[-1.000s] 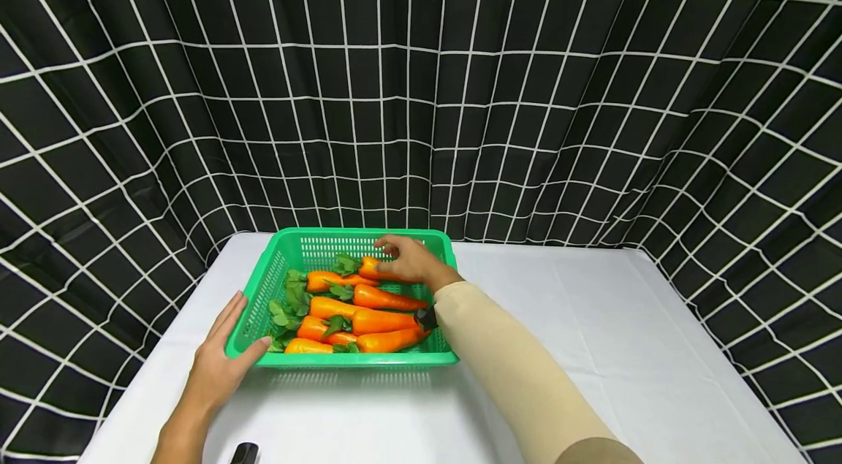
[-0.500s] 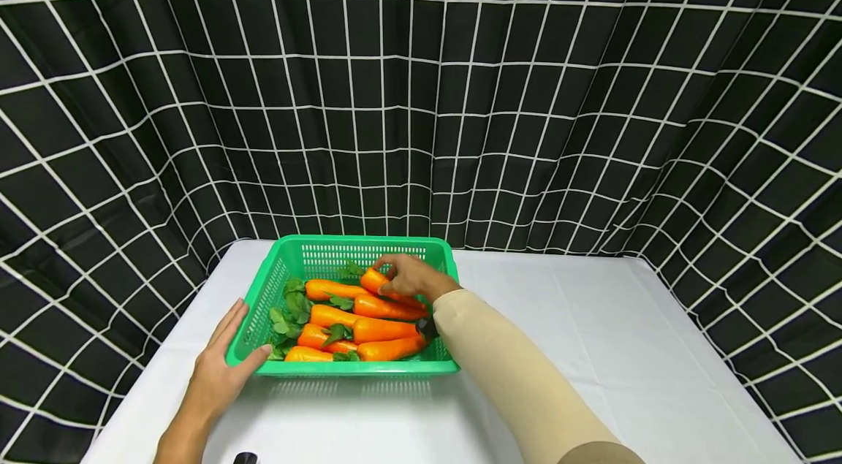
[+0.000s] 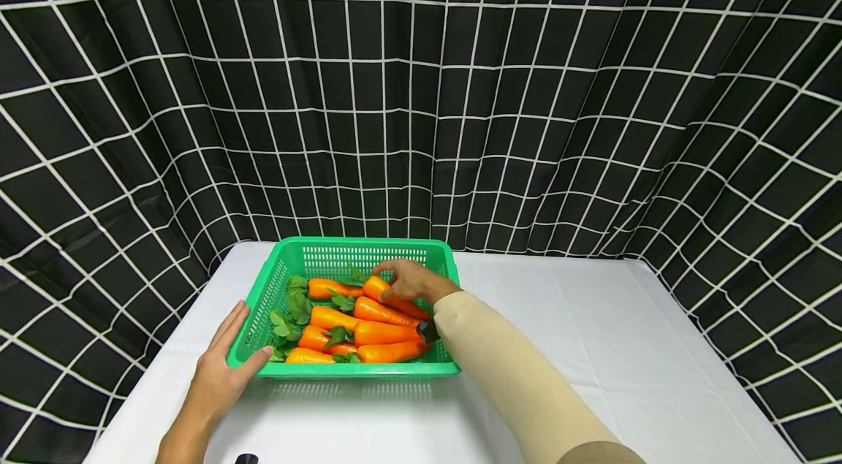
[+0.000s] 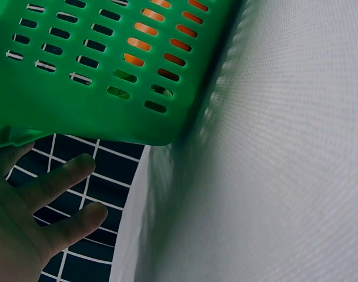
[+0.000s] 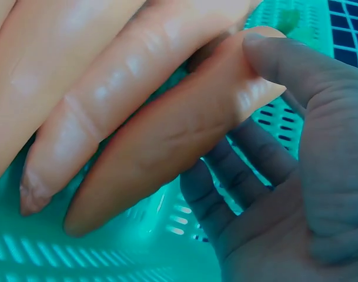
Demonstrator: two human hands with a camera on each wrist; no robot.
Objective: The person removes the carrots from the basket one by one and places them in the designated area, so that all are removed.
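A green plastic basket point(image 3: 358, 370) of orange carrots with leafy tops sits at the back left of the table. Inside its back right part, my right hand point(image 3: 409, 281) holds a carrot point(image 3: 375, 288) near its leafy end. In the right wrist view, the thumb point(image 5: 284, 59) lies over the top of that carrot point(image 5: 155, 150) and the fingers reach beneath it; its tip points down toward the basket floor. My left hand point(image 3: 220, 370) is at the front left corner, thumb over the rim and fingers extended along the outside. The left wrist view shows those fingers point(image 4: 64, 179) spread and straight.
Several other carrots point(image 3: 384, 333) lie side by side in the basket, with green leaves point(image 3: 297, 303) toward the left wall. A white cloth point(image 3: 559, 347) covers the table. A small black object point(image 3: 246, 459) shows at the near edge. Black grid curtains point(image 3: 421, 120) surround the table.
My right hand has closed on the back carrot and turned it, its leafy end shifting slightly right and toward me. The left hand stays at the corner. The head view has tilted up slightly.
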